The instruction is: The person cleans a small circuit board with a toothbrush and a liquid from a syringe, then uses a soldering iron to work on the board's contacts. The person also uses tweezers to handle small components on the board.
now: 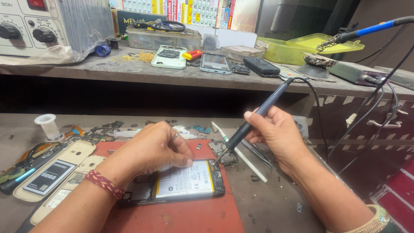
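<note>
1. Left hand [155,149] presses flat, fingers spread, on the opened phone [181,181] lying on the red mat [189,215].
2. Right hand [276,131] pinches the soldering iron [254,118], tip at the phone's top right corner.

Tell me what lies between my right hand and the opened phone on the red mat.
In the head view, the soldering iron spans it: right hand grips the handle, the tip touching the opened phone.

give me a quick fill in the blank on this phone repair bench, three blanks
1. The right hand holds a soldering ____ by its dark handle.
2. The left hand presses on an opened phone lying on a ____ mat.
3. The left wrist wears a braided ____ band.

Missing words: iron; red; red
</note>
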A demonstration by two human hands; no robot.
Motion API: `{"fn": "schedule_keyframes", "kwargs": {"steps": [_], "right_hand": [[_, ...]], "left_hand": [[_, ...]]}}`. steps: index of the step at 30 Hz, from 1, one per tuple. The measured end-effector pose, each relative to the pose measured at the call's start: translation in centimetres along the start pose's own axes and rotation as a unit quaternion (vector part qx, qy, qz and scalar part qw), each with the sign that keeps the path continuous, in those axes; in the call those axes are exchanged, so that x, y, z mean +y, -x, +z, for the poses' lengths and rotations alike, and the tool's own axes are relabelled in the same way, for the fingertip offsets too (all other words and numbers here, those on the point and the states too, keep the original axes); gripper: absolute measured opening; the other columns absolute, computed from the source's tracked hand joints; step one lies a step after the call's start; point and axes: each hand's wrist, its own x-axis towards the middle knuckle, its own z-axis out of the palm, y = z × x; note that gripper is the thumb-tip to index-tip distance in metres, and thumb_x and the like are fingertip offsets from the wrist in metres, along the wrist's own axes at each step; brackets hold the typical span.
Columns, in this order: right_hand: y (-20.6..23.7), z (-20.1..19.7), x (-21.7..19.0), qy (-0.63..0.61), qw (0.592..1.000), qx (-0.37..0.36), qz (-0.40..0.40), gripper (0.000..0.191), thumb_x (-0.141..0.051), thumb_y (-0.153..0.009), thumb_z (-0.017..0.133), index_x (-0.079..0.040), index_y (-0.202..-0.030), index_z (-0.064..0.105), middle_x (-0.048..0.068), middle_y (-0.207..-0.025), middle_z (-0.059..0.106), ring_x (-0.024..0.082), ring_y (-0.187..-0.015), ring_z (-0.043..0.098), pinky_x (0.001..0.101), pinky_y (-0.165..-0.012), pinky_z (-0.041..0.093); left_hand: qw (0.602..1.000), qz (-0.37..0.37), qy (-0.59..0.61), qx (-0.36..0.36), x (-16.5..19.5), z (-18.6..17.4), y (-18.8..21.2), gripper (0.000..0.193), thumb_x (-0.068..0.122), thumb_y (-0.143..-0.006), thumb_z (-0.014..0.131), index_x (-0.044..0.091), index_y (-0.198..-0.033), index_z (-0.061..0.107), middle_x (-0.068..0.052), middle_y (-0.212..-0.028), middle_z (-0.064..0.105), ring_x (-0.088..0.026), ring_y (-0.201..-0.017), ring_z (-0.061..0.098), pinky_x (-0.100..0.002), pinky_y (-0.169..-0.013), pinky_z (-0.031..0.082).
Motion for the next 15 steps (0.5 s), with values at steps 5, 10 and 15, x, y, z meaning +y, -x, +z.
{"fn": "schedule_keyframes", "kwargs": {"steps": [5,10,15], "right_hand": [[0.08,0.01,-0.04,0.023,1.0,0.001,-0.006,0.017,-0.023,-0.091,0.072,-0.009,-0.094,0.064,0.004,-0.074,0.072,0.009,-0.062,0.064,0.0236,-0.057,0.05],[0.07,0.14,-0.11,0.025,1.0,0.002,-0.001,0.016,-0.023,-0.09,0.072,-0.009,-0.094,0.063,0.004,-0.074,0.072,0.009,-0.062,0.065,0.0235,-0.057,0.05],[0.06,0.11,-0.15,0.018,1.0,0.0,0.001,0.015,-0.022,-0.09,0.072,-0.009,-0.094,0.063,0.005,-0.074,0.072,0.01,-0.061,0.064,0.0238,-0.057,0.049]], "left_hand": [[1.0,0.009,0.0,0.001,-0.03,0.05,0.02,0.015,0.022,-0.069,0.089,0.015,-0.082,0.086,-0.006,-0.08,0.083,-0.016,-0.076,0.076,-0.032,-0.076,0.058],[1.0,-0.001,-0.001,0.001,0.05,-0.03,0.01,0.015,0.022,-0.069,0.089,0.015,-0.082,0.086,-0.007,-0.081,0.082,-0.016,-0.077,0.076,-0.033,-0.076,0.057],[1.0,-0.015,-0.002,0.001,0.2,0.01,0.06,0.015,0.021,-0.07,0.09,0.015,-0.082,0.086,-0.008,-0.082,0.082,-0.017,-0.078,0.076,-0.033,-0.076,0.057]]}}
